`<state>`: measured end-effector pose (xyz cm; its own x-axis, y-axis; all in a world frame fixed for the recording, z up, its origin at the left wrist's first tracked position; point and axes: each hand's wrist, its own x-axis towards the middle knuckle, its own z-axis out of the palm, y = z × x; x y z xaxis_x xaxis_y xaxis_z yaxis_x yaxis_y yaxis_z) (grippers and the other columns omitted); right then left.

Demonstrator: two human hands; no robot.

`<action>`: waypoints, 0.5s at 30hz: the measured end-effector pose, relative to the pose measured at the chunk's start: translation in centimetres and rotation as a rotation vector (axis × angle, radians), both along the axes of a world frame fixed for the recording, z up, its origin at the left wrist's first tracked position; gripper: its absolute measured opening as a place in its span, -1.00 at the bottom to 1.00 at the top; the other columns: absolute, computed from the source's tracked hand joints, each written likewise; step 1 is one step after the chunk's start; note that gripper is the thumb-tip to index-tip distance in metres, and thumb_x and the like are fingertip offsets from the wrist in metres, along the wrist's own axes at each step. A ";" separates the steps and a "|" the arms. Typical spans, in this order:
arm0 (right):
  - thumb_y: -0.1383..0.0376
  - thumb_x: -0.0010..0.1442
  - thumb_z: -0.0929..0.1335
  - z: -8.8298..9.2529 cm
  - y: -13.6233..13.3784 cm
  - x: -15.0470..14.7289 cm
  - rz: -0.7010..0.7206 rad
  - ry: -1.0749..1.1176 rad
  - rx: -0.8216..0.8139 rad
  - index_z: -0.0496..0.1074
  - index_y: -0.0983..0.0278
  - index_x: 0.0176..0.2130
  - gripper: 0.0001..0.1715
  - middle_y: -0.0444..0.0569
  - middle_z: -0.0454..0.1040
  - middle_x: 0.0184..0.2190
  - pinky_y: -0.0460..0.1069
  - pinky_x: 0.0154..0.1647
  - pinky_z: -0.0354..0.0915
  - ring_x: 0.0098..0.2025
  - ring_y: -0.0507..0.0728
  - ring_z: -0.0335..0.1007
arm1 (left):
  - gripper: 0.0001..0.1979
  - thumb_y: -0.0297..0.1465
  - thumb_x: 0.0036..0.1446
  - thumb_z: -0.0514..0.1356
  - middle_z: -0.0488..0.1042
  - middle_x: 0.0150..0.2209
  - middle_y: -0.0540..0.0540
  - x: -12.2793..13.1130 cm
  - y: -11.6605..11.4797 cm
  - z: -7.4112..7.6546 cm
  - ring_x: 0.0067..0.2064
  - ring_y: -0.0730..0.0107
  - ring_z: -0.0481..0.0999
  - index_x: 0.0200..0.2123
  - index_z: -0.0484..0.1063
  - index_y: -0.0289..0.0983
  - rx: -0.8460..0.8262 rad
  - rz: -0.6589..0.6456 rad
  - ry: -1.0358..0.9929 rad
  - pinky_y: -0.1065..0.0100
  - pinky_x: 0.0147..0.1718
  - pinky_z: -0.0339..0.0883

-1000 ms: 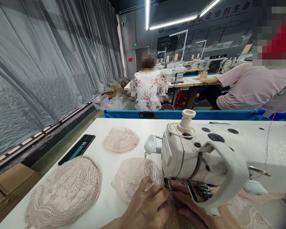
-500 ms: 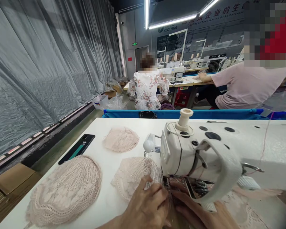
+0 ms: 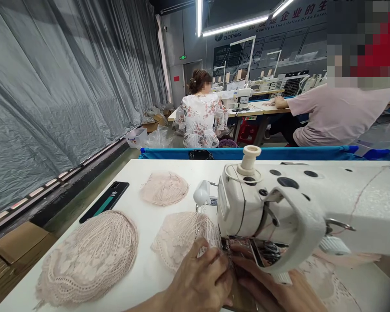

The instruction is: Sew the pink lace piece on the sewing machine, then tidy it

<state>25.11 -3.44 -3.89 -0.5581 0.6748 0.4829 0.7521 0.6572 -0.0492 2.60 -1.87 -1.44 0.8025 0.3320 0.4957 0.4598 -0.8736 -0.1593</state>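
White industrial sewing machine [image 3: 279, 208] sits along the white counter's [image 3: 143, 225] right edge. Beige lace piece [image 3: 185, 234] under its needle, barely fed since a second ago. My left hand [image 3: 198, 281] presses flat on the lace, my right hand [image 3: 273, 290] pinches it at the foot. Lace stack [image 3: 87, 260] at the near-left corner.

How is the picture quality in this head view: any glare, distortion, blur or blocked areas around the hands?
Head view: ceiling light strips blow out to white; wide-angle distortion bends the table edge and curtain. The sewing machine hides the needle area and shades the lace beneath it. Left hand and right hand are cropped and slightly soft. Co-workers' faces are pixelated.
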 end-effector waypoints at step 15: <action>0.27 0.31 0.22 0.4 0.1 -0.4 0.003 0.037 0.032 0.44 0.17 -0.02 -0.70 0.00 0.56 -0.11 0.01 -0.28 0.43 -0.18 0.18 0.51 | -0.76 -0.27 0.25 0.18 0.49 -0.20 -0.13 0.0 -0.1 0.1 -0.17 0.34 0.42 -0.24 0.44 -0.37 0.019 0.005 -0.039 0.20 -0.04 0.21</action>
